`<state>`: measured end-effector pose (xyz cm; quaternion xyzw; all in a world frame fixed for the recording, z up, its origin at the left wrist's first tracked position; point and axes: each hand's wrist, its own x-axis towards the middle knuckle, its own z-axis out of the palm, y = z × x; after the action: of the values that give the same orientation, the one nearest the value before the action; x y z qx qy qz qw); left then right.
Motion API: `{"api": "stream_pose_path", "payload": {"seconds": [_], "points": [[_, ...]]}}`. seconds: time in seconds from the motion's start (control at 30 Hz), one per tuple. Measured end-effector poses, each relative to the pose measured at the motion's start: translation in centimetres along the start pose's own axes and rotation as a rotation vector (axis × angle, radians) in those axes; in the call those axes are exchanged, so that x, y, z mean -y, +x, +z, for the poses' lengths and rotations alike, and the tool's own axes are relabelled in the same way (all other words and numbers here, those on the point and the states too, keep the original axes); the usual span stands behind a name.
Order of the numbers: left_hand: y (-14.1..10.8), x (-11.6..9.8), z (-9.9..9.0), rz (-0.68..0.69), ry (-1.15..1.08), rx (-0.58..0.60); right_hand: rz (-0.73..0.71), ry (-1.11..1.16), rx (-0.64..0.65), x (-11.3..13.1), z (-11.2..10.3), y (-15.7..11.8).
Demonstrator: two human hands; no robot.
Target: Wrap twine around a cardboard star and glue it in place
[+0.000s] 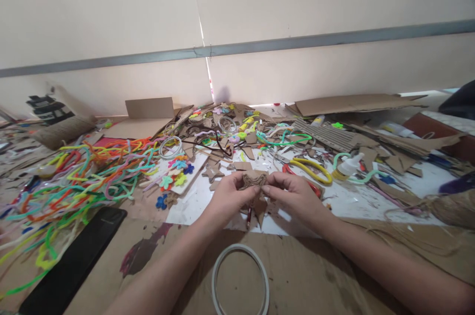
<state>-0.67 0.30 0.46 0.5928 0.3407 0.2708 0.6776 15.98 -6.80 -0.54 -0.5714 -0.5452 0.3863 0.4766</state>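
Note:
Between my two hands is a small brown cardboard piece point(254, 180) with wavy, layered edges. My left hand point(232, 192) pinches its left side, thumb in front. On the right side, the thumb and fingers of my right hand point(291, 194) are closed on the same piece. Below it, a pointed cardboard scrap point(261, 212) and a dark reddish stick-like thing point(249, 216) show against the white sheet point(208, 213). Yellow-handled scissors point(311, 169) lie just beyond my right hand. Nearer to me, a white ring point(214, 280) rests on the cardboard.
Colourful pipe cleaners point(111, 171) heap at the left, beside a black phone-like slab point(77, 260). Felt-like flowers point(179, 171) lie near them. A glue bottle point(349, 165) stands at right, with a twine roll point(452, 208) further right. Cardboard scraps point(330, 134) pile along the back wall.

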Motion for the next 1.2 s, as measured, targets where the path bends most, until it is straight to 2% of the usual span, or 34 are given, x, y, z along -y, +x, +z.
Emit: {"api": "stream_pose_path", "payload": {"seconds": [0.57,0.87,1.1,1.2], "points": [[-0.2,0.5,0.4,0.03,0.051,-0.057,-0.009,-0.066,-0.021,-0.2,0.2,-0.1],[-0.4,0.2,0.1,-0.003,0.009,-0.012,-0.035,-0.066,-0.013,0.1,0.0,0.0],[-0.1,0.4,0.0,-0.01,-0.082,-0.061,0.05,0.161,0.065,-0.1,-0.1,0.2],[0.0,0.5,0.0,-0.007,-0.113,-0.063,0.06,0.164,0.06,-0.7,0.0,0.3]]}}
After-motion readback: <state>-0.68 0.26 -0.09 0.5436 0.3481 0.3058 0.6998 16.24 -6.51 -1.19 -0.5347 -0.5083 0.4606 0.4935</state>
